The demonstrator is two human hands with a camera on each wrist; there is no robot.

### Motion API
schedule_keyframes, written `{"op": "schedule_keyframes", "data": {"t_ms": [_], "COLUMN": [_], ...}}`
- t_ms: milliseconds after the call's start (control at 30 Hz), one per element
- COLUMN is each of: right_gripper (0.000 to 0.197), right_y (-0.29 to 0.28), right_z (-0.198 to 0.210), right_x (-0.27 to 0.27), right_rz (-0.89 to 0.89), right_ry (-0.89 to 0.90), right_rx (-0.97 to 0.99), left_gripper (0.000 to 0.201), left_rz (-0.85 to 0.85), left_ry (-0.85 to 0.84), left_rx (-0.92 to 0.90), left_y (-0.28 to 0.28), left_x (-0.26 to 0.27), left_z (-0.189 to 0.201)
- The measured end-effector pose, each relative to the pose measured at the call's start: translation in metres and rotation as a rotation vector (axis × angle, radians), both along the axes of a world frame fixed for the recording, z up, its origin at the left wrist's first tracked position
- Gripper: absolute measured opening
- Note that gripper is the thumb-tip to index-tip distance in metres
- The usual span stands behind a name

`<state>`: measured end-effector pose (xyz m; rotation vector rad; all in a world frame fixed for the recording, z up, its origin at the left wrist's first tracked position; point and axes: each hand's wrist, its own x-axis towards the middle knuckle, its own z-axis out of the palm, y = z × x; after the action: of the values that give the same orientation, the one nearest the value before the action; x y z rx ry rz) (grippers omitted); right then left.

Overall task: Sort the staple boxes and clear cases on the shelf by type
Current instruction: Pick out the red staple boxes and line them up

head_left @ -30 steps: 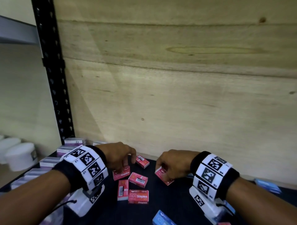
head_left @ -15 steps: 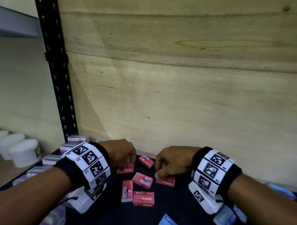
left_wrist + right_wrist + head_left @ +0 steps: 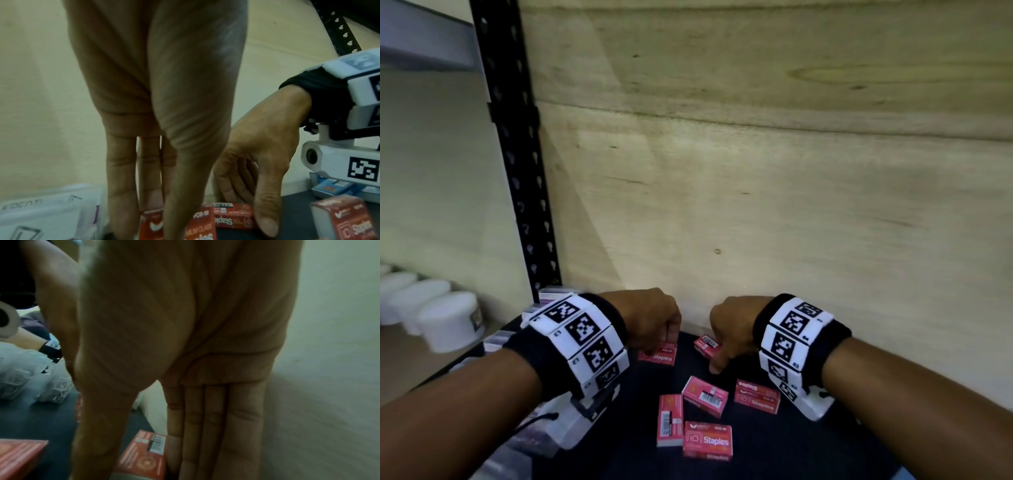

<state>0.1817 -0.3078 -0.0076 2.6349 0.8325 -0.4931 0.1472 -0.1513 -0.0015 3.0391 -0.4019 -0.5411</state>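
Left hand (image 3: 650, 318) pinches a red staple box (image 3: 658, 356) at the back of the shelf (image 3: 756, 455), right hand (image 3: 732, 329) straddles a second box (image 3: 705, 346), grip unclear: squeeze each across its sides and lift clear before grouping

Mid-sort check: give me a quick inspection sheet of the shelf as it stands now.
Surface: dark shelf, plywood back wall.
Job's things: four red staple boxes loose mid-shelf, two more in hand; clear cases along the left edge; blue boxes far right, label unreadable.
Clutter: nothing seen.
Grippers: left hand pinches the rear-left box; right hand pinches the rear-right box.
Cables: thin black cord below the left wrist.
Surroundings: black slotted post, white tubs on the next shelf.
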Motion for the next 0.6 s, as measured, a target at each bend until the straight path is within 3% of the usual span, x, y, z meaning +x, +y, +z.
{"op": "schedule_keyframes", "data": {"t_ms": [200, 333, 500, 600], "right_gripper": [0.037, 0.024, 0.027, 0.018], "right_y": [0.004, -0.012, -0.043, -0.058], "right_z": [-0.001, -0.001, -0.003, -0.003], "right_x": [0.005, 0.006, 0.009, 0.008], "right_rz": [0.054, 0.026, -0.087, -0.129], "right_ry": [0.006, 0.034, 0.072, 0.084], "right_rx": [-0.102, -0.044, 0.052, 0.090], "left_gripper": [0.034, 0.032, 0.032, 0.032], "left_rz": [-0.020, -0.035, -0.064, -0.075], "left_ry": [0.005, -0.008, -0.022, -0.029], "left_rx": [0.000, 0.011, 0.063, 0.056], "left_y": [-0.004, -0.008, -0.022, -0.034], "left_x": [0.005, 0.009, 0.016, 0.021], "left_z": [-0.001, 0.000, 0.001, -0.002]}}
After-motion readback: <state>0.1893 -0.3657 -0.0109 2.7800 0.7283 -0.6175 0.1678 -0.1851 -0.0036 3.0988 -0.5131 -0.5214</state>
